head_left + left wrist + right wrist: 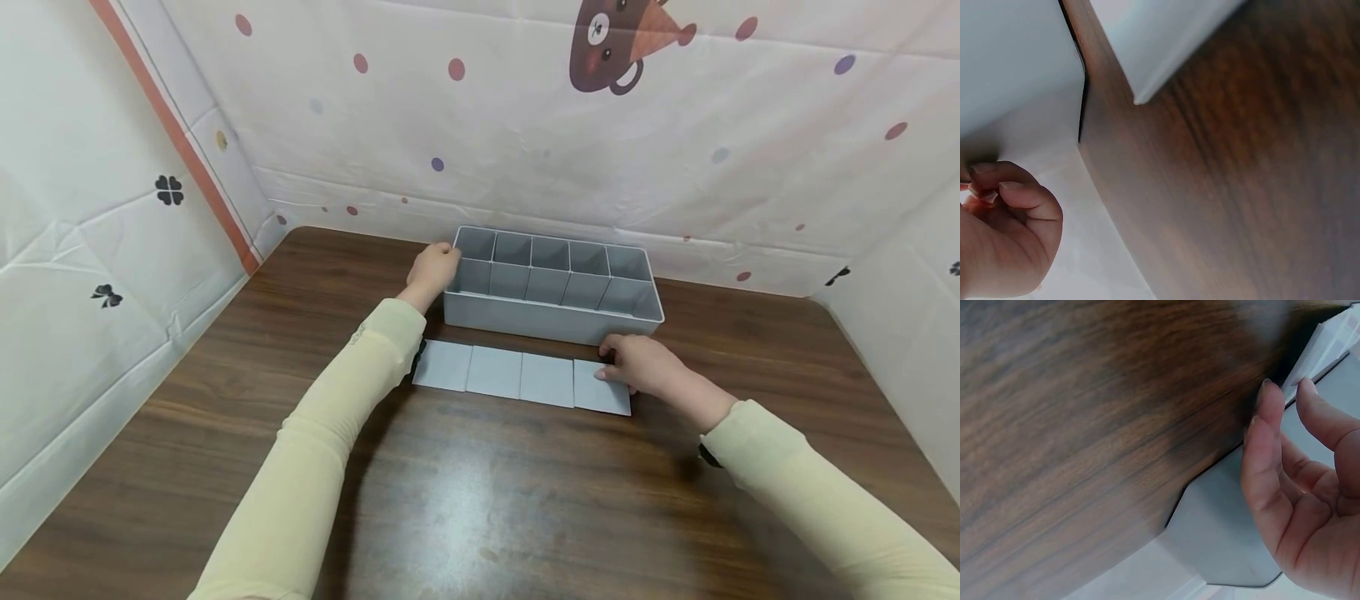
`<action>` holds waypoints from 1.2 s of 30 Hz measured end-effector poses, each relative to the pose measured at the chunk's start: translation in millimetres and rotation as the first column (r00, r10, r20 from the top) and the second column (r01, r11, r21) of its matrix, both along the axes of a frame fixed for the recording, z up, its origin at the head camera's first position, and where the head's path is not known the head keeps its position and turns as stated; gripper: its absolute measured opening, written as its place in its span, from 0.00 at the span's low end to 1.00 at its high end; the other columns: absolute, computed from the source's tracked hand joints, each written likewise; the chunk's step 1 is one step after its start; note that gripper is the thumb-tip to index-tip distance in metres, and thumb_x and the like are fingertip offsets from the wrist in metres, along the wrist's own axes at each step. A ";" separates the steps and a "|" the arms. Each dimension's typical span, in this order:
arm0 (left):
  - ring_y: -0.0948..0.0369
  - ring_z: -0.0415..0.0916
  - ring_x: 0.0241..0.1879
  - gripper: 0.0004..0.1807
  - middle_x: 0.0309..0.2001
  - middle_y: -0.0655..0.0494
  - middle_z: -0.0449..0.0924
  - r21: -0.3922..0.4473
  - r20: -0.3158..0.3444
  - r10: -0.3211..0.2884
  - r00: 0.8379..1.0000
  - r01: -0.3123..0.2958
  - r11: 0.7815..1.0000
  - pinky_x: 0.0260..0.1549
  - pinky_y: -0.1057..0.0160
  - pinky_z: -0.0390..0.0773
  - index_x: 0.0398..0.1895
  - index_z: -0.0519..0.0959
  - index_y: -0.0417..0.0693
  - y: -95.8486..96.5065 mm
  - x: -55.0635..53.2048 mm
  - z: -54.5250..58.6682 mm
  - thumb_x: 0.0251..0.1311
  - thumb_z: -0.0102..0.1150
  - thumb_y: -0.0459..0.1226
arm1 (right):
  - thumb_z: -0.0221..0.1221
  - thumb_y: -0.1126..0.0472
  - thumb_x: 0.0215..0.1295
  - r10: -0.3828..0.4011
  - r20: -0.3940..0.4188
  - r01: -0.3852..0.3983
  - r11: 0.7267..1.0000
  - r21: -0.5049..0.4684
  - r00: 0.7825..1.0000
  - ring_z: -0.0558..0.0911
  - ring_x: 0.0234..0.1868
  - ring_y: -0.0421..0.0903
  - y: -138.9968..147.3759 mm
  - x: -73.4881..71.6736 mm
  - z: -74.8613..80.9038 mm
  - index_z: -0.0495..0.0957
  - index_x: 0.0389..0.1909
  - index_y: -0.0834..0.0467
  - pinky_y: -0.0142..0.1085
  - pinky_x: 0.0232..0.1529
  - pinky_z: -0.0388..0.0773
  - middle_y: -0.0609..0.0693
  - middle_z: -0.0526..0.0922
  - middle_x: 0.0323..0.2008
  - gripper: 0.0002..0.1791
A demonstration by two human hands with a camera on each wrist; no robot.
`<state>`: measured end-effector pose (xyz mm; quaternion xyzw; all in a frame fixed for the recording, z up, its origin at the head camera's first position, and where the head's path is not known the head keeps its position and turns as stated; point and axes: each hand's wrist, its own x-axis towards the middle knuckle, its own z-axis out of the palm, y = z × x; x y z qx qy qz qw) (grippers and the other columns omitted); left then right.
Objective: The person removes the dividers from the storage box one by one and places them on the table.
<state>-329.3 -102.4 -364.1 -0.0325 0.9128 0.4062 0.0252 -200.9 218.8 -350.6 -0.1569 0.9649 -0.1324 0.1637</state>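
Observation:
A long grey divided box [551, 320] with several compartments stands near the back of the table. At its left end, my left hand [435, 271] grips the rim; in the left wrist view the curled fingers [1029, 197] lie against the box's end wall. In front of the box, several flat whitish square cards [493, 372] lie edge to edge in a row. My right hand [637, 364] pinches the rightmost card [609, 398] by its edge, thumb on the near side. The right wrist view shows the thumb and fingertips at the end of the white card [1319, 353].
The dark wooden table [450, 492] reaches back to a white patterned cloth [517, 117] hung behind it. Similar cloth [82, 242] hangs along the left side, and more [907, 242] along the right.

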 end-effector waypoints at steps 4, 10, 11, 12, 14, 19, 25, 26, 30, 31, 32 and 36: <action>0.58 0.61 0.27 0.20 0.25 0.56 0.63 0.000 0.002 -0.003 1.000 0.003 1.000 0.28 0.63 0.59 0.26 0.64 0.52 0.4 0.8 -0.2 0.80 0.35 0.46 | 0.66 0.56 0.69 0.013 -0.033 -0.012 0.999 0.029 0.999 0.80 0.18 0.42 -0.9 0.5 -3.7 0.75 0.53 0.69 0.38 0.28 0.75 0.54 0.80 0.26 0.23; 0.58 0.61 0.28 0.20 0.26 0.55 0.63 0.001 0.009 -0.008 1.000 0.008 1.000 0.29 0.62 0.59 0.26 0.64 0.52 2.3 2.1 1.0 0.80 0.35 0.46 | 0.67 0.55 0.67 0.037 -0.133 -0.029 0.998 0.058 0.990 0.79 0.24 0.42 -2.1 4.5 -3.0 0.80 0.48 0.66 0.39 0.30 0.76 0.53 0.83 0.28 0.18; 0.57 0.62 0.28 0.20 0.27 0.54 0.64 -0.001 0.013 -0.011 1.000 0.011 1.000 0.29 0.62 0.59 0.26 0.64 0.52 2.9 2.4 1.3 0.80 0.35 0.47 | 0.67 0.55 0.67 0.044 -0.153 -0.035 0.998 0.056 0.987 0.79 0.26 0.42 -2.2 6.3 -0.3 0.81 0.46 0.65 0.40 0.31 0.76 0.53 0.83 0.29 0.17; 0.57 0.62 0.28 0.20 0.27 0.54 0.64 -0.002 0.013 -0.013 1.000 0.013 1.000 0.29 0.62 0.60 0.26 0.64 0.51 3.4 2.4 1.5 0.80 0.35 0.47 | 0.66 0.55 0.68 0.049 -0.168 -0.041 0.998 0.050 0.985 0.79 0.28 0.42 -2.5 8.0 3.6 0.82 0.45 0.64 0.40 0.32 0.76 0.52 0.84 0.30 0.16; 0.57 0.62 0.29 0.20 0.28 0.54 0.64 -0.010 0.013 -0.013 1.000 0.013 1.000 0.29 0.62 0.60 0.26 0.64 0.52 4.3 2.6 1.9 0.80 0.35 0.47 | 0.65 0.54 0.69 0.053 -0.182 -0.049 0.998 0.025 0.982 0.79 0.30 0.42 -2.1 11.6 16.0 0.83 0.43 0.62 0.41 0.34 0.77 0.50 0.85 0.30 0.14; 0.57 0.62 0.28 0.20 0.27 0.54 0.64 -0.016 0.009 -0.008 1.000 0.009 1.000 0.28 0.62 0.59 0.25 0.64 0.52 5.2 1.7 3.2 0.79 0.35 0.46 | 0.63 0.53 0.72 0.024 -0.195 -0.035 0.998 -0.055 0.981 0.83 0.36 0.44 3.8 11.1 62.5 0.86 0.44 0.60 0.44 0.40 0.80 0.51 0.89 0.36 0.13; 0.58 0.61 0.27 0.20 0.25 0.55 0.63 -0.021 0.017 -0.010 1.000 0.010 1.000 0.28 0.62 0.58 0.25 0.63 0.52 2.9 2.1 6.4 0.80 0.35 0.46 | 0.58 0.52 0.76 -0.053 -0.203 0.039 0.997 -0.071 0.978 0.86 0.48 0.59 13.4 -11.7 112.5 0.83 0.54 0.63 0.56 0.51 0.79 0.64 0.88 0.49 0.19; 0.58 0.60 0.27 0.20 0.25 0.55 0.62 -0.021 0.018 -0.011 1.000 0.011 1.000 0.28 0.62 0.58 0.25 0.63 0.51 2.4 2.2 7.0 0.80 0.35 0.46 | 0.57 0.52 0.76 -0.068 -0.204 0.053 0.996 -0.078 0.977 0.85 0.51 0.61 13.6 -16.5 118.5 0.82 0.56 0.64 0.58 0.52 0.78 0.65 0.87 0.51 0.20; 0.58 0.60 0.27 0.20 0.24 0.55 0.62 -0.022 0.020 -0.020 1.000 0.021 1.000 0.27 0.63 0.58 0.25 0.63 0.51 1.0 2.7 8.2 0.80 0.35 0.46 | 0.56 0.53 0.77 -0.097 -0.222 0.077 0.992 -0.100 0.970 0.82 0.56 0.66 12.4 -34.8 134.4 0.79 0.60 0.67 0.59 0.56 0.75 0.67 0.85 0.54 0.23; 0.58 0.60 0.26 0.20 0.24 0.56 0.62 -0.022 0.020 -0.023 1.000 0.023 0.999 0.27 0.63 0.58 0.25 0.63 0.51 0.8 2.7 8.0 0.80 0.35 0.46 | 0.56 0.54 0.76 -0.099 -0.226 0.077 0.992 -0.104 0.969 0.82 0.57 0.67 11.6 -38.9 136.5 0.78 0.60 0.68 0.59 0.57 0.75 0.68 0.84 0.54 0.23; 0.58 0.60 0.26 0.20 0.24 0.56 0.62 -0.024 0.020 -0.024 1.000 0.025 0.999 0.27 0.63 0.58 0.25 0.63 0.51 0.7 2.8 7.9 0.80 0.35 0.46 | 0.56 0.55 0.76 -0.096 -0.230 0.073 0.992 -0.106 0.968 0.81 0.57 0.67 10.5 -42.6 138.3 0.77 0.61 0.69 0.59 0.58 0.74 0.69 0.84 0.55 0.23; 0.59 0.60 0.25 0.21 0.23 0.56 0.62 -0.021 0.021 -0.022 1.000 0.023 1.000 0.26 0.63 0.58 0.25 0.63 0.51 0.8 2.5 7.2 0.81 0.35 0.46 | 0.56 0.59 0.75 -0.091 -0.220 0.068 0.991 -0.112 0.971 0.79 0.60 0.69 4.8 -55.2 142.6 0.75 0.63 0.70 0.60 0.60 0.73 0.71 0.82 0.57 0.23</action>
